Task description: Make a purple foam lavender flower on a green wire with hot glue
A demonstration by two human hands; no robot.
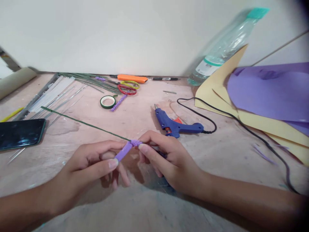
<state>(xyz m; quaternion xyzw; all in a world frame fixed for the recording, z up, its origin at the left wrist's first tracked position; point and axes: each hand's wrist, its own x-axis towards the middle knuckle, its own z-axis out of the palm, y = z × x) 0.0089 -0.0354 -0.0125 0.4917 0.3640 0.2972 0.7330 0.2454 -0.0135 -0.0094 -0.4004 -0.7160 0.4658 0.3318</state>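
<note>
A purple paper strip (pixel 124 152) is pinched between the thumb and fingers of my left hand (pixel 90 161). Its far end meets a small fringed purple bit (pixel 135 142) at the tip of a green floral stem wire (pixel 84 123). My right hand (pixel 166 156) pinches that wrapped tip between thumb and index finger. From there the wire runs up and left over the table, with its other end free. Just beyond my right hand lies a blue glue gun (pixel 178 124), its nozzle pointing up and left.
Green tape (pixel 107 101), scissors (pixel 127 88), an orange cutter (pixel 132 78) and a pen (pixel 165 78) lie toward the wall. A phone (pixel 21 133) is at left. At right are a bottle (pixel 217 54), purple paper (pixel 270 90) and the glue gun's black cord (pixel 253 135).
</note>
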